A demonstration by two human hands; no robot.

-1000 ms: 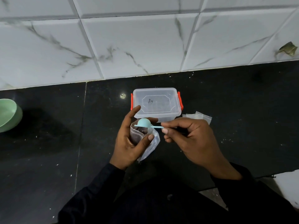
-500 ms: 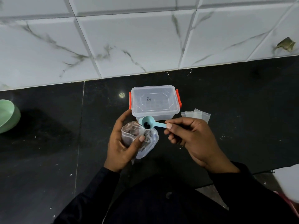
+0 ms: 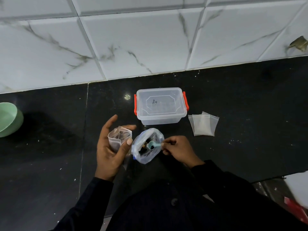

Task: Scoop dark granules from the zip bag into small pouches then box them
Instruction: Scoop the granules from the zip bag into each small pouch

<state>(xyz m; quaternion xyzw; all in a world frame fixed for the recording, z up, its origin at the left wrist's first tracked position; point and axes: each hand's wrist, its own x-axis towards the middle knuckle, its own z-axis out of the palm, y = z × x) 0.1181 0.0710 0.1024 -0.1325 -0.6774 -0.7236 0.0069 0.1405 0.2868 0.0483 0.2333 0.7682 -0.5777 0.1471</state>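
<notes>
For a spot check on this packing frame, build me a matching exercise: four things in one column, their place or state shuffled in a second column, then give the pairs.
Things:
1. scoop
2. small pouch
3. clear box
4. green bowl

Places or states:
A. closed, with its lid on
B. at the left edge of the view
C. its bowl in the mouth of the zip bag
D. held in the left hand

Pairs: 1-C, 2-D, 3-A, 4-B.

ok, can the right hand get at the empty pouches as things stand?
Probably yes: the empty pouches lie uncovered just beyond the right hand, nothing between, though it pinches the scoop.
</notes>
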